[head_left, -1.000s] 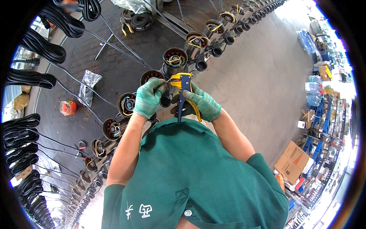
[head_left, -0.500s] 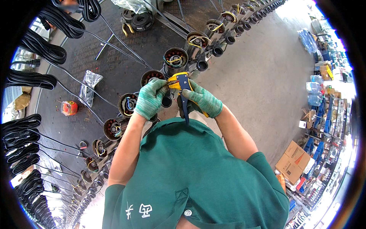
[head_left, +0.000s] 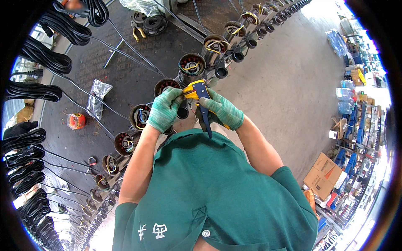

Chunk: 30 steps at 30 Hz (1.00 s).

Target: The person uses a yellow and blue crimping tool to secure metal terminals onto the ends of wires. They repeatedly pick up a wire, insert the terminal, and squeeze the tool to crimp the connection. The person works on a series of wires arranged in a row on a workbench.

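Both my hands wear green knitted gloves. My right hand [head_left: 222, 110] grips a yellow and blue wire-stripping tool [head_left: 200, 99], whose blue handle points down toward my chest. My left hand [head_left: 165, 108] pinches at the tool's yellow head, apparently on a thin wire that is too small to make out. Right under the hands runs a curved row of round motor stators [head_left: 191, 66] with coloured wires inside.
Bundles of black cable [head_left: 44, 56] hang along the left over a dark workbench [head_left: 125, 62]. On it lie a plastic bag [head_left: 97, 97], an orange tape roll [head_left: 76, 120] and pliers [head_left: 136, 31]. Grey floor [head_left: 289, 83] stretches right, with cardboard boxes [head_left: 320, 180] and water bottles [head_left: 345, 100].
The tool's handles have swung a little to the right and down. My hands stay close together above the stator row.
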Tool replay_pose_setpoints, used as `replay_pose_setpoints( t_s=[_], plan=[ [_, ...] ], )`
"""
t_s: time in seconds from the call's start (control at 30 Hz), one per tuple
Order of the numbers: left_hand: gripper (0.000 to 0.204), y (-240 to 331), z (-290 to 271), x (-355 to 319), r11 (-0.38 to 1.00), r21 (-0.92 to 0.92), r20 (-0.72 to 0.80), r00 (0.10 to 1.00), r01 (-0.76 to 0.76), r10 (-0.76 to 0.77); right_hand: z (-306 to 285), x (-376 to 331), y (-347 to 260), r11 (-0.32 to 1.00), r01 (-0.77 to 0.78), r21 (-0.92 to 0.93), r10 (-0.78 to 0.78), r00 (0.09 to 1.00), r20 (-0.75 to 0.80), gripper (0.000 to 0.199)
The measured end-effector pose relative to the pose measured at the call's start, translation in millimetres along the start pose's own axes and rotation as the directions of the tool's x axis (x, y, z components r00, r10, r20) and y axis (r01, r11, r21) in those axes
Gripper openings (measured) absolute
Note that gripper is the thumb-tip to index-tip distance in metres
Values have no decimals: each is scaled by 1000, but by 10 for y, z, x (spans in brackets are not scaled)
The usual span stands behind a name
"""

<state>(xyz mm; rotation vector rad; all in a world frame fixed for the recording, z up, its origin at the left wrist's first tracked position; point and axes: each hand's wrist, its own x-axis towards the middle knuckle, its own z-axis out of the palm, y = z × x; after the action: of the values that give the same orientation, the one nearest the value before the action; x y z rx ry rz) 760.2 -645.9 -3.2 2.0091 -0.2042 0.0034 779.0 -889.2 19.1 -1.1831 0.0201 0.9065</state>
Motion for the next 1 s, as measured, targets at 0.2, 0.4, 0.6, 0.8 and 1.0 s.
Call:
replay_pose_setpoints(
  t_s=[0.2, 0.4, 0.6, 0.8, 1.0],
  plan=[
    [19, -59, -2, -12, 1000, 13, 6, 1000, -20, 20, -31, -10, 4, 993, -88, 84, 89, 996, -3, 62],
    [22, 29, -39, 6, 996, 46, 35, 996, 75, -76, 55, -74, 100, 960, 204, 190, -180, 975, -134, 70],
    [33, 53, -75, 16, 994, -12, 89, 991, 105, -103, 316, 138, 159, 919, 382, -99, -394, 904, -167, 80],
    [36, 1, -83, 40, 993, -74, 146, 986, 87, -76, 469, 387, 192, 714, 467, -521, -625, 760, -176, 76],
    [29, -7, -26, 49, 996, 89, 82, 997, -3, -4, 510, 380, 79, 738, 402, -542, -584, 783, -215, 74]
  ],
)
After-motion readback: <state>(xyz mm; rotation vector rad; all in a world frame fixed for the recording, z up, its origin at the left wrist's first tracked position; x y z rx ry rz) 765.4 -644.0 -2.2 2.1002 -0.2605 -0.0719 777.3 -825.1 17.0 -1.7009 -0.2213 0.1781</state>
